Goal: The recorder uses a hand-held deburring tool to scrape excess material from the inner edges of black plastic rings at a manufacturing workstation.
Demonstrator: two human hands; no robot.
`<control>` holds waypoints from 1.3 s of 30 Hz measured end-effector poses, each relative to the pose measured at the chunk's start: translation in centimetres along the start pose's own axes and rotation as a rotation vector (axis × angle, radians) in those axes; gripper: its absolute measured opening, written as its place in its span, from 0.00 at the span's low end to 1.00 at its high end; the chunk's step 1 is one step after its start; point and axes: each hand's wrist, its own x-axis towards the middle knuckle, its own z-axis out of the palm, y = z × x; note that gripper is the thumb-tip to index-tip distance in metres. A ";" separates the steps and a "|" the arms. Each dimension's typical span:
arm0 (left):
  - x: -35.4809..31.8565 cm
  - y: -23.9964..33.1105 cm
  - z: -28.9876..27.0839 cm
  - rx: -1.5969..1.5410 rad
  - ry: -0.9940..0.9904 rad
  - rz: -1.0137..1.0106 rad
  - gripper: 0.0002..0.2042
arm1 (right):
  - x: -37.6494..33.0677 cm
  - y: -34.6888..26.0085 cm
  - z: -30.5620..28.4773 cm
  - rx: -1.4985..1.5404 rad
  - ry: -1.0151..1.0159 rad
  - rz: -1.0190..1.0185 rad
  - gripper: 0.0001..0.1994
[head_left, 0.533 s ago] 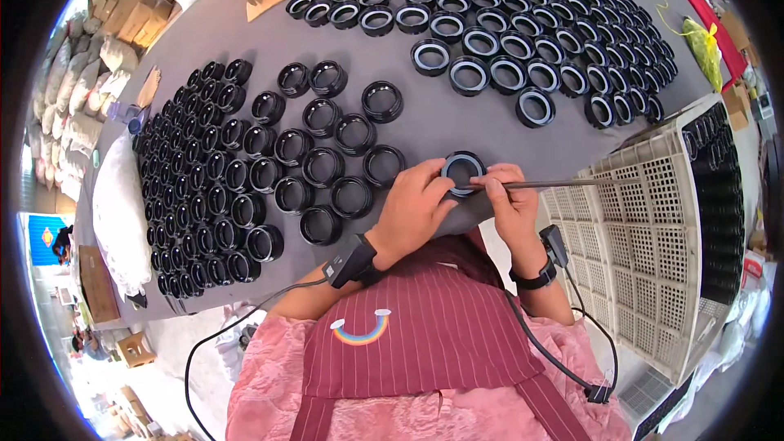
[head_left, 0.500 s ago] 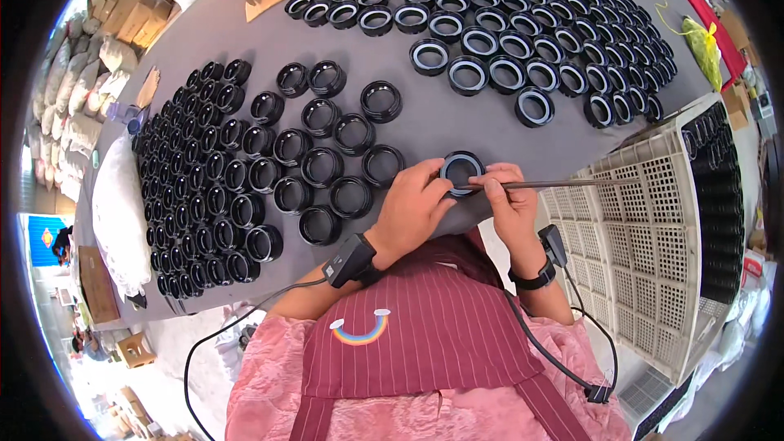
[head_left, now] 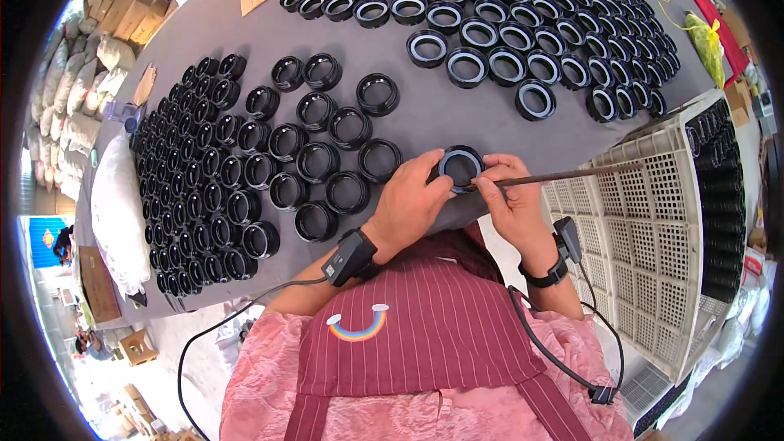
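Between my hands, just above the near table edge, is a black ring with a pale inner band (head_left: pixel 444 168). My left hand (head_left: pixel 411 202) grips its left side between thumb and fingers. On the other side, my right hand (head_left: pixel 514 200) pinches a long thin dark rod (head_left: pixel 572 175); its tip meets the ring's lower right rim, while its far end points right. Fingers of the right hand also rest by the ring. Plain black rings (head_left: pixel 317 162) stand in a group to the left. Rings with pale bands (head_left: pixel 536 100) spread across the table's far right.
A grey-covered table (head_left: pixel 457 126) carries both groups. At the right stands a pale plastic crate (head_left: pixel 621 220) with a grid wall, beside stacked black rings (head_left: pixel 722 212). A white sack (head_left: pixel 118 212) leans at the left edge, and a yellow-green bag (head_left: pixel 704 49) lies far right.
The rod has tilted, its far end rising a little, and my right hand has shifted slightly right. The ring stays in my left hand. The whole view has shifted slightly.
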 end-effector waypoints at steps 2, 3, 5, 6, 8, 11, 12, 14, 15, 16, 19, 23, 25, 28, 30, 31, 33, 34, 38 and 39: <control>0.1 -0.1 0.2 -0.007 -0.005 -0.002 0.12 | 0.4 -0.2 -0.3 -0.025 0.047 0.034 0.04; 0.0 -0.2 0.3 -0.027 -0.020 -0.017 0.12 | 0.5 -0.3 -0.3 -0.025 0.045 0.033 0.04; -0.1 -0.3 0.4 -0.048 -0.033 -0.034 0.12 | 0.7 -0.3 -0.2 -0.064 0.096 0.059 0.03; -0.1 -0.2 0.3 -0.049 -0.031 -0.027 0.12 | 0.9 -0.2 -0.2 -0.063 0.093 0.058 0.03; -0.1 -0.3 0.3 -0.049 -0.028 -0.022 0.12 | 1.4 0.1 -0.2 -0.153 0.086 -0.091 0.04; -0.2 -0.5 0.5 -0.040 -0.036 -0.016 0.11 | 1.6 0.8 0.6 -0.125 0.106 -0.158 0.04; -0.3 -0.6 0.5 -0.034 -0.028 -0.013 0.11 | 1.6 0.9 1.0 -0.126 0.105 -0.159 0.04; -0.4 -0.9 0.7 -0.027 -0.019 -0.009 0.11 | 1.4 1.2 2.1 0.012 0.052 -0.102 0.05; -0.3 -0.9 0.7 -0.018 -0.006 0.013 0.11 | 1.3 1.2 2.5 0.060 0.041 -0.103 0.04; -0.3 -1.0 0.7 -0.008 0.007 0.035 0.11 | 1.2 1.3 2.6 0.059 0.041 -0.106 0.04; -0.6 -1.0 0.8 -0.011 0.006 -0.001 0.11 | 0.9 1.8 2.7 0.094 0.037 -0.113 0.04; -0.5 -0.6 0.4 0.017 -0.004 0.004 0.11 | 0.3 2.7 2.7 0.426 0.120 0.234 0.10; 1.3 -0.1 -1.2 -0.128 0.044 -0.052 0.09 | -0.4 3.8 2.7 0.708 0.423 0.302 0.12; 4.4 -2.1 -4.0 -0.176 0.161 -0.111 0.06 | -1.1 5.4 2.4 0.914 0.559 0.271 0.10; 7.6 -4.4 -6.4 -0.134 0.205 -0.186 0.04 | -1.3 5.4 2.6 0.892 0.532 0.233 0.10; 8.9 -6.1 -7.1 -0.202 0.234 -0.260 0.08 | -1.3 5.4 2.6 0.859 0.505 0.207 0.10; 10.8 -10.5 -7.8 -0.338 0.176 -0.503 0.13 | -1.2 5.9 2.8 0.820 0.461 0.190 0.09; 11.5 -13.1 -7.8 -0.378 0.155 -0.593 0.14 | -1.1 6.0 2.9 0.769 0.424 0.187 0.09; 13.2 -17.5 -8.5 -0.370 -0.031 -0.847 0.15 | -1.2 5.6 3.1 0.760 0.400 0.161 0.08; 13.2 -18.7 -8.2 -0.303 -0.126 -0.876 0.14 | -1.3 5.2 3.1 0.751 0.398 0.144 0.08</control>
